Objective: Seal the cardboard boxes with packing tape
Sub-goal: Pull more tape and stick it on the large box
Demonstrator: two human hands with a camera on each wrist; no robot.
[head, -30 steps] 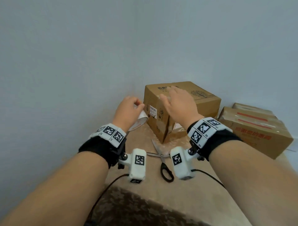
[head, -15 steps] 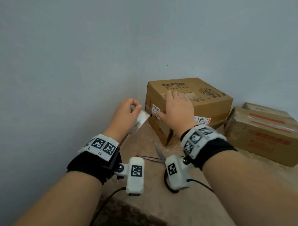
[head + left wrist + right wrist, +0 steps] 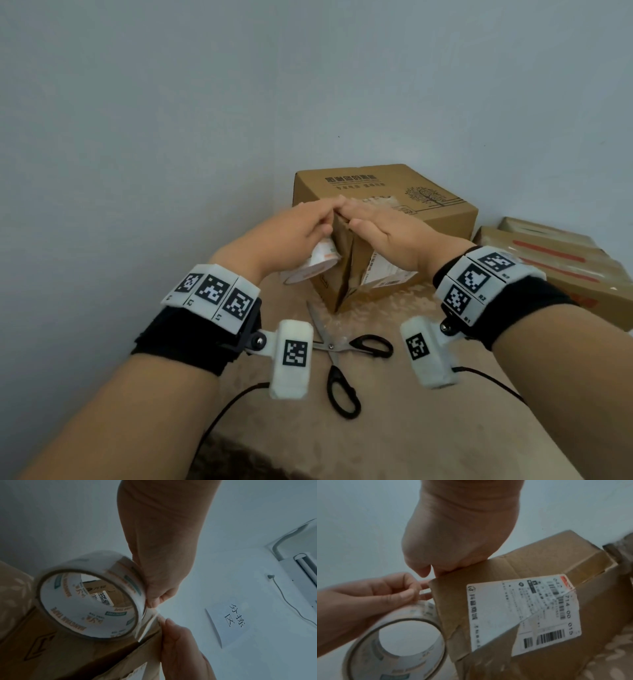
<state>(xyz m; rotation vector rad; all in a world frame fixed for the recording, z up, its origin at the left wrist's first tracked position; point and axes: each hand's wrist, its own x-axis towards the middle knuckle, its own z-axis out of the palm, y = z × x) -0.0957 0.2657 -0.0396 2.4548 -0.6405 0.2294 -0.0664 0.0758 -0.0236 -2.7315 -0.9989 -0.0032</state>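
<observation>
The brown cardboard box (image 3: 383,219) is sitting on the beige patterned table (image 3: 394,428) against the wall, and the left hand (image 3: 291,240) is curling round the clear roll of packing tape (image 3: 89,601), pinching its free end at the box's near top corner. The right hand (image 3: 387,229) is lying flat and open on the lid. To my eye, the end should be getting pressed firmly onto the corner, tape centred over the seam, before unrolling.

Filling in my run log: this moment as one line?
left hand: grips tape roll | right hand: flat on box | scissors: on table
</observation>
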